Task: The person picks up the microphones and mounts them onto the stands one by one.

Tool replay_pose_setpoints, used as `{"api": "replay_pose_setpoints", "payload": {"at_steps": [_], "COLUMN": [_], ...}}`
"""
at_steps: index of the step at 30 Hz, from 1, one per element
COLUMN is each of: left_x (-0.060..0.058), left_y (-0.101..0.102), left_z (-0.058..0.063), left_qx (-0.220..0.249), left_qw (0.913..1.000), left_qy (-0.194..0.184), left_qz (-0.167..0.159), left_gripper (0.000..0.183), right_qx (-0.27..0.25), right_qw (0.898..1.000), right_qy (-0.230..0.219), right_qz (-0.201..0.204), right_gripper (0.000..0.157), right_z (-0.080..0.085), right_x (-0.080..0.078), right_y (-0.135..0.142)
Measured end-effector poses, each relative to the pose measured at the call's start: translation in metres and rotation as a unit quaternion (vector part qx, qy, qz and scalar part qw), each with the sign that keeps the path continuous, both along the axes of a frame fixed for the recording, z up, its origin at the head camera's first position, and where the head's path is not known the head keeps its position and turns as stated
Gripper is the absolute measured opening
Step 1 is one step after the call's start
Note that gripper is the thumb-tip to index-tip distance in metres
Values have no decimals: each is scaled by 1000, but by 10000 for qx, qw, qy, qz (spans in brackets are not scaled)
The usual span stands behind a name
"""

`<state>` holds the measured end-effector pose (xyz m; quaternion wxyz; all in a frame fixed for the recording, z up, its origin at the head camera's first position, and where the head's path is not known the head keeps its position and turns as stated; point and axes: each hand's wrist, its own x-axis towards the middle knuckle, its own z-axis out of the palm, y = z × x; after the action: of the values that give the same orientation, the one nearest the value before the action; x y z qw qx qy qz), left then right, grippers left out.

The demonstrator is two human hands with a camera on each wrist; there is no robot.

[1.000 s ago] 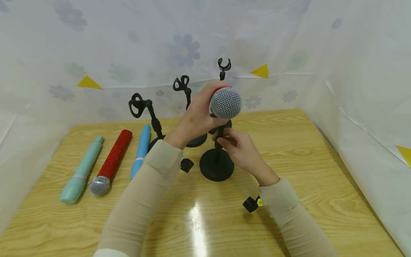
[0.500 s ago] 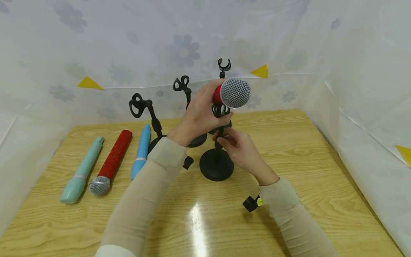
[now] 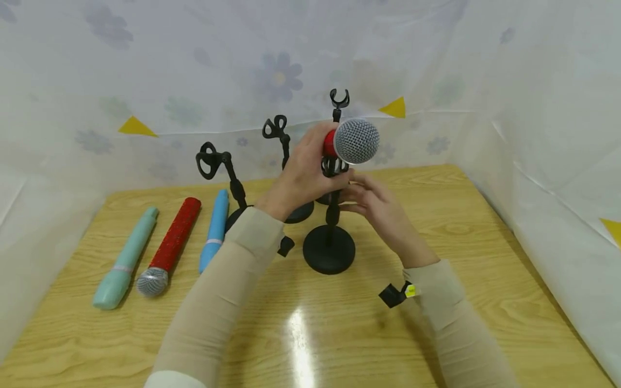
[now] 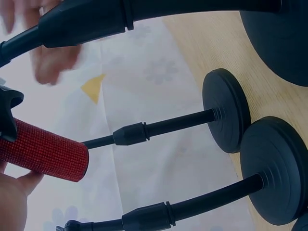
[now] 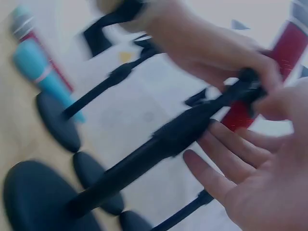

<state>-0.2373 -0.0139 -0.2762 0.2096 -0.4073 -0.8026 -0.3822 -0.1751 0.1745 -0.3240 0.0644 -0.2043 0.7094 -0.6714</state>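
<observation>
My left hand (image 3: 306, 168) grips a red microphone (image 3: 357, 141) with a silver mesh head, at the clip (image 3: 335, 166) of the nearest black microphone stand (image 3: 329, 250). In the left wrist view the sparkly red handle (image 4: 45, 150) passes by the dark clip (image 4: 7, 113). My right hand (image 3: 385, 213) is just right of the stand's pole, below the left hand. The right wrist view shows its fingers (image 5: 209, 175) extended and spread beside the pole (image 5: 144, 154), holding nothing. The left palm hides part of the handle in the head view.
Behind stand several more black stands with unfilled clips, among them a left one (image 3: 236, 188) and a middle one (image 3: 285, 145). At left lie a mint microphone (image 3: 127, 253), another red microphone (image 3: 172, 240) and a blue microphone (image 3: 215, 223). A white sheet surrounds the wooden table (image 3: 485, 291).
The left hand has swung the microphone's head right and up, then held it there. My right hand has let go of the stand's pole and moved up and slightly right.
</observation>
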Motion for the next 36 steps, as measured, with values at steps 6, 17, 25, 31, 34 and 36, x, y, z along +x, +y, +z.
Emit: {"api": "replay_pose_setpoints", "payload": {"at_steps": [6,17,25,31,34,36], "left_x": [-1,1,3,2,3,4], "left_y": [-5,-4,2,4,4,3], "left_z": [1,-2,0,2,2,2], "left_qx": [-116,-59,-96,-43,-73,-80], "left_qw": [9998,9993,9995,9998,9997,9997], "left_qy": [-74,-317,-131,-16,-48,-52], "left_qz": [149,183,256,203,212,241], "left_gripper": [71,75,73,70,69,69], "right_qx": [-312,-2100,-2877,-2848,-3166,-3459], "right_qw": [9984,9653,9479,9459,9272,9091], "right_qy": [-464,-1316,-1159,-1325,-1790,-2139], "right_qz": [24,820,726,816,893,904], "right_gripper": [55,43,51,39,38,39], "right_z": [26,25,19,21,24,26], "right_x": [-18,-29,-24,-29,-33,-34], "right_y": [-9,-29,-35,-34,-33,-32]}}
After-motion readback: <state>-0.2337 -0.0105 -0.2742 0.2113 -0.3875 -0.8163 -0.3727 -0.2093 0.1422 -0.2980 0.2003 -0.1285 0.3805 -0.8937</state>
